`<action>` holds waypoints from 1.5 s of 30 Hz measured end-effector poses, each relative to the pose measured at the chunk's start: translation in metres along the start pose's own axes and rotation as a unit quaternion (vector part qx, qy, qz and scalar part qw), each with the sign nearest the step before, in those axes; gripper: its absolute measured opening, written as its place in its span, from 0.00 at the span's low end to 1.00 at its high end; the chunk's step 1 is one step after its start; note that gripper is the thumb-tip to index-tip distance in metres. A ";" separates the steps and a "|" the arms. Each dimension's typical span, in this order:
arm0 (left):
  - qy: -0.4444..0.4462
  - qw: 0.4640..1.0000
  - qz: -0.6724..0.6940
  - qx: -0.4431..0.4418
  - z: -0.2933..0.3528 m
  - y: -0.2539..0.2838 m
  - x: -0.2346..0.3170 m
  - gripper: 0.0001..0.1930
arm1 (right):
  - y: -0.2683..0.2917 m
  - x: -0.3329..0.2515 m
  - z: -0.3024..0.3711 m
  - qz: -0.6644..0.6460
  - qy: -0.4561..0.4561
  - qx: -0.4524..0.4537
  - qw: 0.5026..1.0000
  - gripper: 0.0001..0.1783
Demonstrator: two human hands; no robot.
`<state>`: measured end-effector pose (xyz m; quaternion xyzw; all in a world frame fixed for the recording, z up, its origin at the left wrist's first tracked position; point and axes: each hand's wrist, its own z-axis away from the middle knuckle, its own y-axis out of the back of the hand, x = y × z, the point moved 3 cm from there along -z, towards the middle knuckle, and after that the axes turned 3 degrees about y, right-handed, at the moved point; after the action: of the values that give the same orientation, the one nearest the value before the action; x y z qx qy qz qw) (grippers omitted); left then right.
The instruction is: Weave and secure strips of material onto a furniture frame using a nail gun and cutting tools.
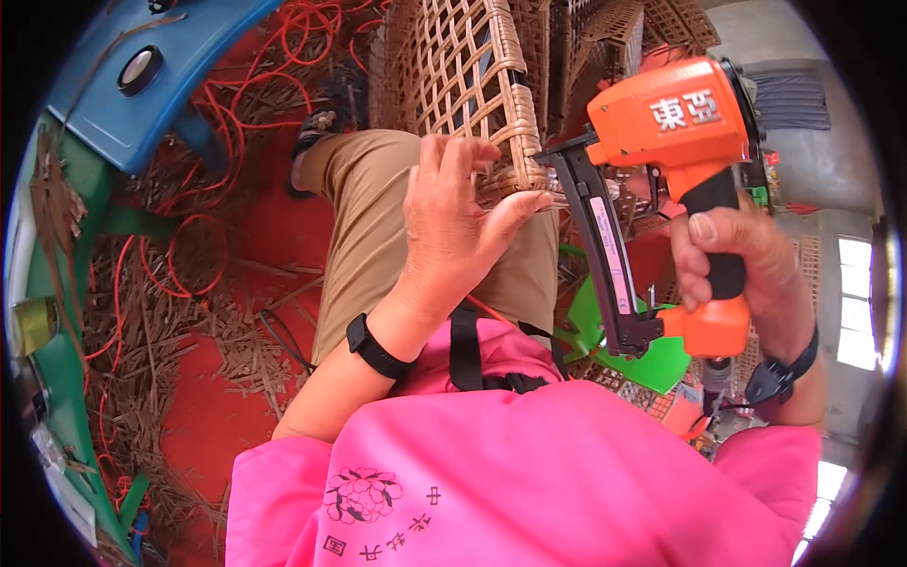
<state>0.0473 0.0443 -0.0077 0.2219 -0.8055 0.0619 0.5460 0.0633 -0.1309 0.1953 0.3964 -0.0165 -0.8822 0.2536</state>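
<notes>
My right hand (751, 241) is wrapped round the black grip of an orange pneumatic staple gun (675, 109). Its nose touches or nearly touches the lower corner of a brown woven wicker panel (472, 80), and its long black magazine slants down toward my lap. With the thumb under that corner and the fingers bent against the weave, my left hand (444, 208) steadies the panel. The fingertips are partly hidden at the weave. An air hose fitting (718, 373) hangs from the bottom of the gun's handle.
Wicker scraps (255, 354) litter the red floor (203, 416) to the left, with orange air hose (231, 123) looped among them. A blue plastic stool or table (165, 57) stands at the far left. Something bright green (652, 359) lies beside my right thigh. More woven pieces (605, 38) are stacked ahead.
</notes>
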 end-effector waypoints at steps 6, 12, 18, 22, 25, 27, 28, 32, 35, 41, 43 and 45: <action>-0.102 0.993 -0.045 -0.038 -0.019 0.010 0.020 0.25 | 0.012 0.056 0.011 -0.065 0.150 0.003 0.987 0.41; -0.090 0.986 -0.086 -0.113 -0.031 0.012 0.030 0.21 | 0.045 0.108 0.025 -0.169 0.217 0.050 0.960 0.32; -0.087 0.970 -0.131 -0.187 -0.053 0.011 0.043 0.19 | 0.093 0.180 0.019 -0.265 0.225 0.145 0.926 0.31; -0.146 0.956 -0.145 -0.210 -0.049 0.013 0.056 0.17 | 0.117 0.234 0.010 -0.322 0.206 0.220 0.897 0.35; -0.128 0.949 -0.158 -0.243 -0.044 0.011 0.053 0.18 | 0.138 0.288 -0.016 -0.322 0.218 0.273 0.880 0.46; -0.094 0.947 -0.184 -0.244 -0.034 0.012 0.062 0.17 | 0.146 0.327 -0.031 -0.300 0.174 0.330 0.878 0.48; -0.087 0.946 -0.190 -0.246 -0.028 0.013 0.065 0.18 | 0.155 0.355 -0.044 -0.282 0.154 0.356 0.877 0.48; -0.108 0.942 -0.220 -0.230 -0.020 0.014 0.062 0.19 | 0.191 0.459 -0.104 -0.223 0.156 0.444 0.854 0.47; -0.100 0.953 -0.216 -0.188 -0.018 0.012 0.063 0.17 | 0.193 0.460 -0.112 -0.124 0.171 0.491 0.845 0.38; 0.072 0.985 0.048 -0.152 -0.028 0.015 0.025 0.19 | 0.253 0.609 -0.212 0.058 0.135 0.512 0.847 0.47; 0.130 0.973 0.086 -0.167 -0.025 0.002 0.025 0.20 | 0.245 0.640 -0.193 0.137 -0.005 0.613 0.778 0.44; 0.099 0.983 0.055 -0.145 -0.024 0.013 0.025 0.20 | 0.199 0.572 -0.201 0.065 0.012 0.583 0.810 0.44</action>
<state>0.0546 0.0567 0.0267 0.0887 -0.7587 -0.0039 0.6454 -0.0267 -0.5332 -0.2916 0.4785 -0.5504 -0.6834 0.0316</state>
